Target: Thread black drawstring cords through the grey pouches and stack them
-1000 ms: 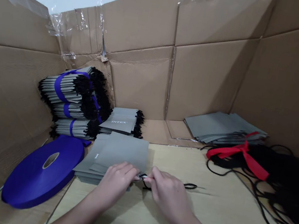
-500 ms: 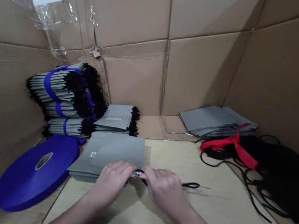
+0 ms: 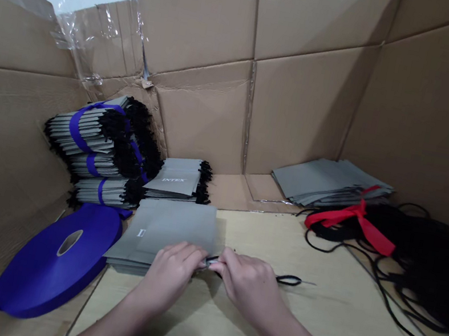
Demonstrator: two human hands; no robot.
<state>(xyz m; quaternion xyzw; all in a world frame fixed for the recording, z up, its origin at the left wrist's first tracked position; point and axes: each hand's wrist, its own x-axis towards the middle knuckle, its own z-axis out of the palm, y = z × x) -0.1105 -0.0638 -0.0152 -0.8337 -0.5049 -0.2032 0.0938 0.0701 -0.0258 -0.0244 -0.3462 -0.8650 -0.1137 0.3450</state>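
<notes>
We are pinching the near corner of a grey pouch [image 3: 178,232] between the fingertips of our left hand [image 3: 172,269], above a pouch stack [image 3: 126,268]. Our right hand [image 3: 253,286] is pinching black cord [image 3: 289,280] just beside that corner, its loop showing past the knuckles. A purple roll [image 3: 41,269] is lying left of the stack.

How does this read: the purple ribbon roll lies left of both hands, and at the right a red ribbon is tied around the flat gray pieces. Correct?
Not quite: the head view shows the red ribbon tied around the black cords, at the right. The purple ribbon roll does lie left of the left hand and right hand.
</notes>
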